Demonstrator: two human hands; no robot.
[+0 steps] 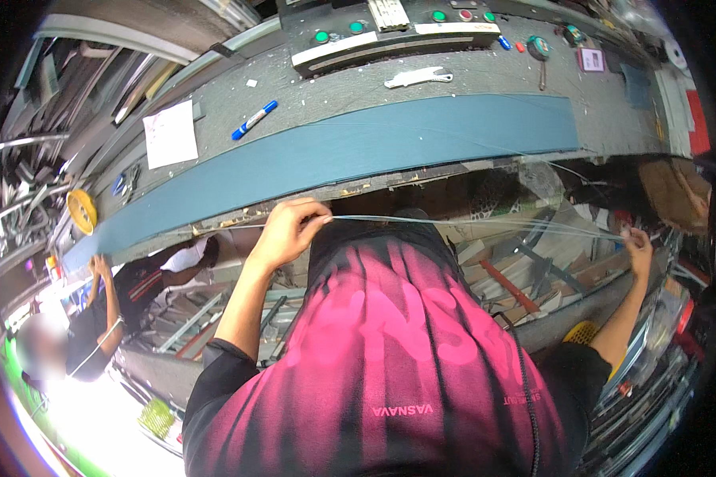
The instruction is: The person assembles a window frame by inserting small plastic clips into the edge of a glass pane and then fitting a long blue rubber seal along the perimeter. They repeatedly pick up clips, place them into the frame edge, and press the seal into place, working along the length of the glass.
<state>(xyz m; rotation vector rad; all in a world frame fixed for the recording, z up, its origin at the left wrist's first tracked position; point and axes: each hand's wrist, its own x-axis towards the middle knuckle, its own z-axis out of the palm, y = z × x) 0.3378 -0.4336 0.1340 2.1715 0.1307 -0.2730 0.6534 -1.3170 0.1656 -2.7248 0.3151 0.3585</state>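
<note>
Stretched between my hands in front of the bench is a bundle of thin, pale, translucent strands [453,220]. My left hand [288,229] is closed in a pinch on it, close to the bench's front edge. Far out to the right, my right hand [638,248] pinches the other end, its fingers small and partly blurred. Part of the bundle also runs leftward past my left hand. Beyond it, a long flat blue-grey panel [358,147] lies along the bench, with a fine strand trailing across its right part.
On the bench [318,99] lie a blue marker [254,121], a white-handled tool [418,76], a paper sheet [170,135] and a yellow ring [81,211]. A control box [398,48] with buttons stands behind. At left, a co-worker's hands [99,265] touch the panel's end. Metal profiles [525,278] lie below.
</note>
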